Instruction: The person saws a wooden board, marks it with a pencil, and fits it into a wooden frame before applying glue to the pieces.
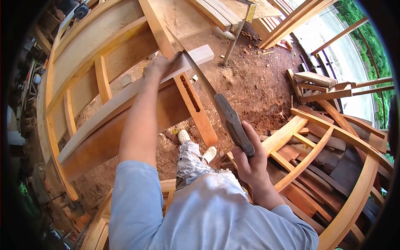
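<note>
My right hand (253,163) is wrapped round the rear end of the dark grey handle of a handsaw (203,80). Its long blade points up and away, crossing the top of a pale wooden plank (112,106) near the plank's far end. Close to the left of the blade, my left hand (161,66) grips the plank, its thumb side right beside the saw. The plank lies across an orange-brown wooden frame piece (196,109) that has a long mortise slot cut in it.
A large wooden frame with rails (102,79) stands at the left. Stacked boards (218,14) lie at the top, beside an upright metal post (236,43). A second wooden frame (310,164) rests over scrap lumber at the right. Wood chips litter the dirt floor (246,83).
</note>
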Available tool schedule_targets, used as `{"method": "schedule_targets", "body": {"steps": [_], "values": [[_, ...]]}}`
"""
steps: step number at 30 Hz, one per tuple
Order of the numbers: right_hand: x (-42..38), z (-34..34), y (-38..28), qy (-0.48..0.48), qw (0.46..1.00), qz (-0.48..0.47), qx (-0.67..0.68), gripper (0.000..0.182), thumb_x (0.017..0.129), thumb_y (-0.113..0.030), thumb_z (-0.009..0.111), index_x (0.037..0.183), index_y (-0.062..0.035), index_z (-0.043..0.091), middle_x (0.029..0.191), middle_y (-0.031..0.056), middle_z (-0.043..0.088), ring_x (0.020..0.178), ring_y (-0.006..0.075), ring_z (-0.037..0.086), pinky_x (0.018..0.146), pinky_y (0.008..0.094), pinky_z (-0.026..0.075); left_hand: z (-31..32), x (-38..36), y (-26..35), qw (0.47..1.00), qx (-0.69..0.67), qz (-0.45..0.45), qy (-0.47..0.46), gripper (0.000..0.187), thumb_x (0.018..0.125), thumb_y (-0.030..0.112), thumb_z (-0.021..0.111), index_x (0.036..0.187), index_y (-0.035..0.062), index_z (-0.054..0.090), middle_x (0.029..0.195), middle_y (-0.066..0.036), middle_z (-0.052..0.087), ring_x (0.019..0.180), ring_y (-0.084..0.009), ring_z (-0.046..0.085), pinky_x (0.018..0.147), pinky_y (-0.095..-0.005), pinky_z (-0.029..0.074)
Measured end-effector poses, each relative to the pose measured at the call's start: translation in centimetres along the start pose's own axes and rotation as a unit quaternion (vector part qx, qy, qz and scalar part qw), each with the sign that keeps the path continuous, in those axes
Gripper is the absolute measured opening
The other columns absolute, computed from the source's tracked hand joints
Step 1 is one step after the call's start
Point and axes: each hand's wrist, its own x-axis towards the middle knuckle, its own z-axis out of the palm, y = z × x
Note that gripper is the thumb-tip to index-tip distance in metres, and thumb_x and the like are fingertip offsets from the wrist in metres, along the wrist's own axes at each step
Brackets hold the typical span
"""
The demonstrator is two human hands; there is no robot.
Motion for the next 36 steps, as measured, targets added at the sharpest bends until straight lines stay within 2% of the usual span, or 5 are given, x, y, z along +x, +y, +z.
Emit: {"method": "schedule_targets", "body": {"steps": [7, 19, 27, 33, 36], "values": [[4.8, 3.0, 0.9, -0.025, 0.988, 0.140, 0.061, 0.055, 0.097, -0.007, 0.063, 0.149, 0.0012, 0.045, 0.090, 0.0118, 0.067, 0.075, 0.0102, 0.061, 0.068, 0.0273, 0.051, 0.0, 0.6, -0.5, 1.000, -0.013, 0.015, -0.013, 0.104, 0.088, 0.089, 0.034, 0.131, 0.0008, 0.067, 0.135, -0.025, 0.064, 0.133, -0.0365, 0.058, 0.111, -0.0440, 0.043], [10.9, 6.0, 1.4, -0.014, 0.994, 0.107, 0.027, 0.050, 0.098, -0.012, 0.062, 0.146, -0.0019, 0.049, 0.090, 0.0126, 0.067, 0.077, 0.0127, 0.061, 0.069, 0.0302, 0.051, -0.5, -0.3, 0.0, 1.000, -0.019, 0.008, -0.013, 0.106, 0.087, 0.089, 0.036, 0.134, -0.0011, 0.064, 0.136, -0.024, 0.064, 0.133, -0.0363, 0.058, 0.111, -0.0444, 0.043], [1.6, 0.4, -0.3, 0.004, 0.981, 0.150, 0.120, 0.053, 0.097, -0.008, 0.060, 0.148, -0.0031, 0.048, 0.100, 0.0119, 0.069, 0.083, 0.0101, 0.063, 0.074, 0.0278, 0.052, 0.0, 0.2, 0.0, 1.000, -0.005, 0.013, 0.014, 0.106, 0.087, 0.089, 0.035, 0.132, -0.0012, 0.065, 0.137, -0.026, 0.063, 0.134, -0.0367, 0.056, 0.111, -0.0447, 0.043], [15.6, 7.8, 3.6, -0.005, 0.999, 0.049, 0.017, 0.050, 0.098, -0.021, 0.061, 0.144, -0.0047, 0.051, 0.089, 0.0210, 0.069, 0.080, 0.0243, 0.067, 0.076, 0.0356, 0.053, -0.7, -0.5, 0.0, 0.999, 0.004, 0.022, -0.024, 0.102, 0.091, 0.086, 0.032, 0.136, -0.0008, 0.063, 0.140, -0.025, 0.061, 0.135, -0.0375, 0.055, 0.113, -0.0455, 0.042], [12.0, 6.4, 2.5, 0.012, 0.999, 0.052, 0.013, 0.050, 0.098, -0.020, 0.061, 0.145, -0.0055, 0.050, 0.089, 0.0205, 0.069, 0.080, 0.0231, 0.067, 0.076, 0.0352, 0.053, 0.1, -0.3, -0.3, 1.000, -0.014, 0.014, 0.020, 0.091, 0.099, 0.074, 0.027, 0.137, -0.0006, 0.062, 0.144, -0.025, 0.058, 0.137, -0.0380, 0.053, 0.114, -0.0464, 0.041]]}}
